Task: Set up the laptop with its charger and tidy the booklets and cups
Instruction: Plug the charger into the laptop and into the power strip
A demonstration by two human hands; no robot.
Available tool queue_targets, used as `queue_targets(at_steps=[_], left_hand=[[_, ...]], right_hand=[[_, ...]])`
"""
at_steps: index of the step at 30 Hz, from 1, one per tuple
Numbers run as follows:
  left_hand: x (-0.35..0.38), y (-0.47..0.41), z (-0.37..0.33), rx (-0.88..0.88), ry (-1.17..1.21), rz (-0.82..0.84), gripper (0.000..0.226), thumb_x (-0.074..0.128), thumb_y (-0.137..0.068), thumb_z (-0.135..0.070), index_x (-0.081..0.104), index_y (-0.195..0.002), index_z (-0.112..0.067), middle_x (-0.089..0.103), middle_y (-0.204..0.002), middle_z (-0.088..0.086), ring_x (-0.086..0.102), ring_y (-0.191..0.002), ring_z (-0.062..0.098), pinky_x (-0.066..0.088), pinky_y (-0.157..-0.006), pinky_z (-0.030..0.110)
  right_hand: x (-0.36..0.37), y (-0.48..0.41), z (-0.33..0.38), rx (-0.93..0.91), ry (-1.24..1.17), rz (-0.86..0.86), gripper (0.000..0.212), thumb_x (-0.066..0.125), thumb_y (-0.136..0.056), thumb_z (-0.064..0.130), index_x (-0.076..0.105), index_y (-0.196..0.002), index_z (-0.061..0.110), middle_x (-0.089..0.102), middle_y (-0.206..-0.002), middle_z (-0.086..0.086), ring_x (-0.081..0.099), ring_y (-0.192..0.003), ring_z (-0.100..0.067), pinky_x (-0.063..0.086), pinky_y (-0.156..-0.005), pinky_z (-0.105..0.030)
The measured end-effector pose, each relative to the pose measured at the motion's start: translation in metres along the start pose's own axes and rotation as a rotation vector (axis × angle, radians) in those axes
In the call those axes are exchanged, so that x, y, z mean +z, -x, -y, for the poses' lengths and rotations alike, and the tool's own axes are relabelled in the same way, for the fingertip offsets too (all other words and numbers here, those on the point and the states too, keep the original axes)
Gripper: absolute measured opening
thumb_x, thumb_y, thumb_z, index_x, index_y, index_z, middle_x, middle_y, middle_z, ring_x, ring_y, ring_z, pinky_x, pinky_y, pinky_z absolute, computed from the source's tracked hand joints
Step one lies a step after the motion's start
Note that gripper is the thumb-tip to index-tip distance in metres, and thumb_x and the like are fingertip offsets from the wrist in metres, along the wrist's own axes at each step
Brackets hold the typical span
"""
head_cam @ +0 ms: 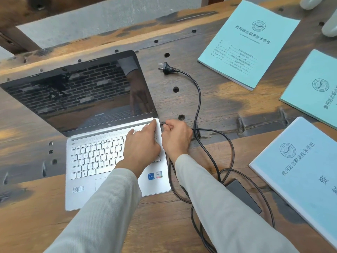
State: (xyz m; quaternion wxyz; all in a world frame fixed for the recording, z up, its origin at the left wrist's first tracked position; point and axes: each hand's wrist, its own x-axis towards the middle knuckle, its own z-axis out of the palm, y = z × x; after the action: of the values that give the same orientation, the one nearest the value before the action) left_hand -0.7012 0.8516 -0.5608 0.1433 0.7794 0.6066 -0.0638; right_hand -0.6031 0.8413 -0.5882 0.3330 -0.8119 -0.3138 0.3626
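Note:
An open silver laptop (94, 156) with a dark screen sits on the wooden table (218, 99). My left hand (141, 143) lies flat on the keyboard's right side, fingers straight toward the hinge corner. My right hand (176, 137) pinches the small charger connector (162, 123) against the laptop's right edge near the hinge. The black cable (197, 99) loops across the table to a wall plug (166, 67) lying loose. The charger brick (243, 195) lies by my right forearm. Three turquoise booklets (249, 44) (315, 88) (306, 172) are spread out on the right.
Two white cups (310, 1) (330, 27) show partly at the top right corner. The table top has round holes and notches. Its far edge runs diagonally behind the laptop, with a grey floor beyond.

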Motion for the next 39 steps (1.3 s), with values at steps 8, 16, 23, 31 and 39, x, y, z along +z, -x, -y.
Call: queue_targets(at_steps=[8,16,23,31,39], left_hand=[[0.005,-0.004,0.000,0.066,-0.068,0.046,0.058,0.040,-0.091,-0.034,0.033,-0.147,-0.021,0.063,-0.127,0.004,0.064,-0.107,0.030,0.034,-0.108,0.042],[0.004,-0.007,-0.010,0.030,-0.082,0.010,0.064,0.043,-0.091,-0.029,0.027,-0.152,-0.018,0.066,-0.123,0.010,0.063,-0.101,0.038,0.040,-0.080,0.041],[-0.004,-0.014,-0.015,-0.002,-0.025,-0.025,0.045,0.041,-0.094,-0.024,0.044,-0.138,-0.018,0.070,-0.095,0.016,0.063,-0.085,0.040,0.034,-0.064,0.035],[-0.016,-0.015,-0.031,-0.048,0.161,0.025,0.033,0.046,-0.095,-0.024,0.056,-0.125,-0.015,0.072,-0.102,0.016,0.064,-0.094,0.040,0.051,-0.074,0.039],[-0.062,-0.001,-0.078,-0.289,0.956,0.257,0.023,0.056,-0.099,-0.028,0.068,-0.116,-0.018,0.071,-0.115,0.015,0.067,-0.107,0.031,0.052,-0.098,0.044]], right_hand=[[-0.003,-0.001,0.011,0.030,0.044,0.010,0.014,0.064,-0.087,0.010,0.077,-0.091,0.006,0.076,-0.094,-0.015,0.066,-0.097,-0.034,0.052,-0.085,-0.040],[-0.021,-0.017,0.023,-0.094,0.328,0.211,0.018,0.058,-0.088,0.019,0.073,-0.088,0.010,0.071,-0.099,-0.018,0.066,-0.095,-0.040,0.053,-0.075,-0.034],[-0.051,-0.067,0.015,-0.240,0.494,-0.092,0.042,0.069,-0.089,0.022,0.050,-0.125,0.009,0.048,-0.127,-0.016,0.050,-0.116,-0.035,0.045,-0.097,-0.043],[-0.068,-0.082,0.011,0.084,0.268,0.010,0.045,0.070,-0.088,0.008,0.045,-0.124,0.003,0.063,-0.118,-0.024,0.062,-0.110,-0.042,0.050,-0.086,-0.042],[-0.114,-0.056,0.051,0.350,-0.479,0.573,0.016,0.053,-0.097,-0.004,0.068,-0.100,0.001,0.062,-0.081,-0.007,0.061,-0.073,-0.016,0.056,-0.054,-0.020]])
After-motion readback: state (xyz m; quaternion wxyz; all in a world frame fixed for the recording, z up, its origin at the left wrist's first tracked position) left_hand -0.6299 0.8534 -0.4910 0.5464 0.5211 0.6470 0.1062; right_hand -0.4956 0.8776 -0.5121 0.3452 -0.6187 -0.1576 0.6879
